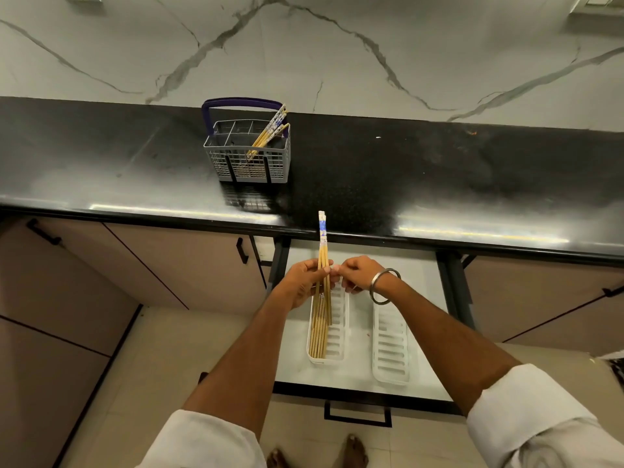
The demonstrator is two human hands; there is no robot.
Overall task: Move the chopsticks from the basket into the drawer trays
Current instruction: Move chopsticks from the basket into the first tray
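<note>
- Fingers of the left hand [305,276] are wrapping around a bundle of chopsticks [322,265] at mid frame, holding it close to upright with the blue-patterned ends pointing up toward the surface [439,170].
- Right hand [358,273] is sitting just beside it, fingers curling in and pinching at the same bundle, a metal bangle [385,286] hanging on that wrist.
- Lower tips of the bundle are hanging over the left tray [337,336], where more chopsticks are already lying along its left side.
- Right tray [391,349], white and slotted, is sitting next to it in the open drawer [429,332] in the lower middle of the frame.
- Grey basket [248,157] with the purple handle is standing on the dark surface in the upper left-centre, a few basket chopsticks [270,131] leaning out toward its right.
- Can't tell exactly how many sticks the hands are gripping.
</note>
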